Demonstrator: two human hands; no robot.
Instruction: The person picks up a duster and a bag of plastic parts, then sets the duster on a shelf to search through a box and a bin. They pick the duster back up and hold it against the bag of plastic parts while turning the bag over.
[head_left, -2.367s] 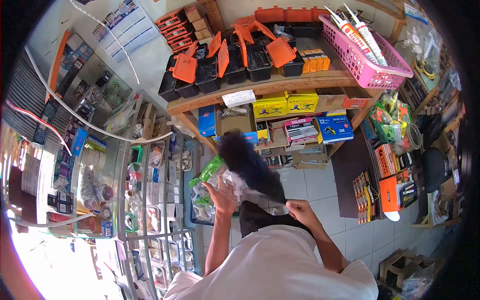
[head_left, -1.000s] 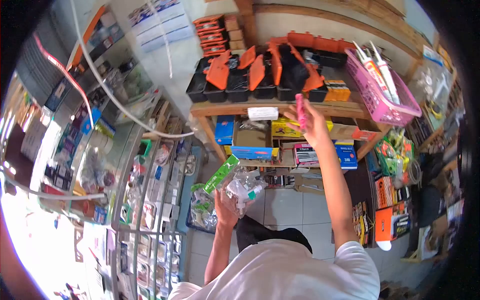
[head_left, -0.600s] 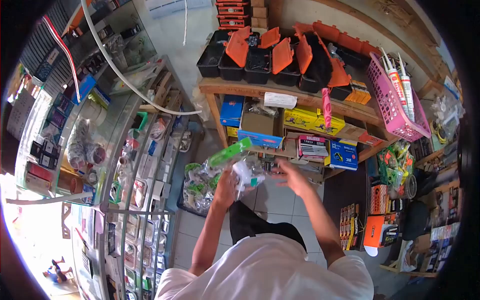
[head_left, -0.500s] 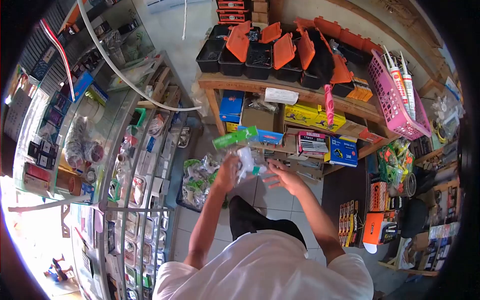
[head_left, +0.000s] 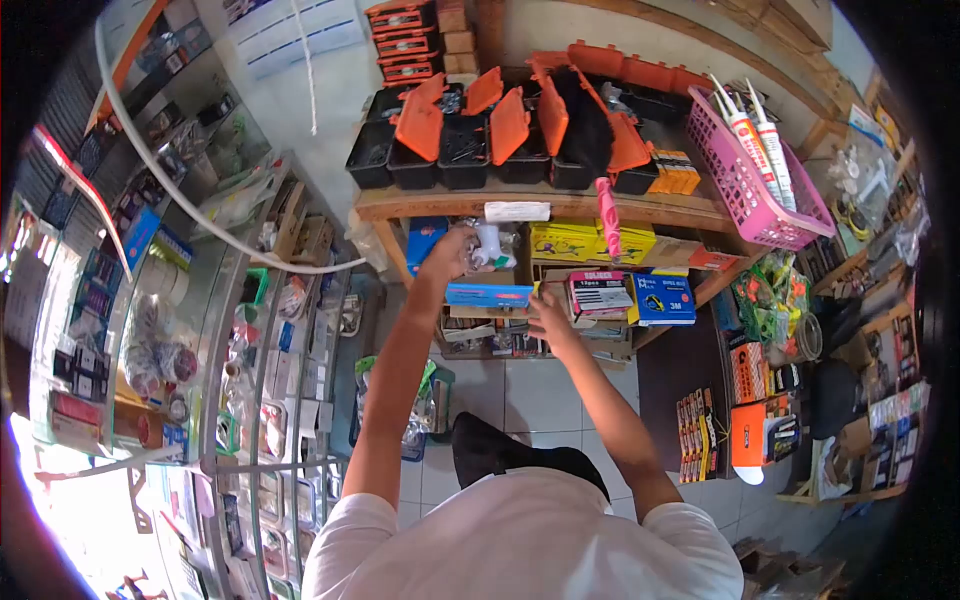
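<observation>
My left hand (head_left: 453,254) is closed on a white plastic fitting (head_left: 488,241) in clear packaging, at the mouth of a cardboard box on the shelf under the wooden bench. A blue front panel (head_left: 488,295) marks that box. Other clear plastic bags lie around the fitting, and their contents are hard to make out. My right hand (head_left: 549,318) is at the right corner of the blue-fronted box, with fingers apart and the fingertips by its edge. Just right of that hand are a pink-and-white box (head_left: 600,292) and a blue 3M box (head_left: 664,300).
Black bins (head_left: 465,150) with orange lids line the bench top (head_left: 440,203). A pink basket (head_left: 760,180) holds sealant tubes. A pink-handled duster (head_left: 608,215) hangs over the bench edge. Glass shelving (head_left: 215,400) stands at left, and a bin of bagged goods (head_left: 425,400) sits on the floor.
My left hand has carried the white fitting forward from above the floor to the shelf box. My right hand has moved from beside the fitting to the box corner. The view has shifted.
</observation>
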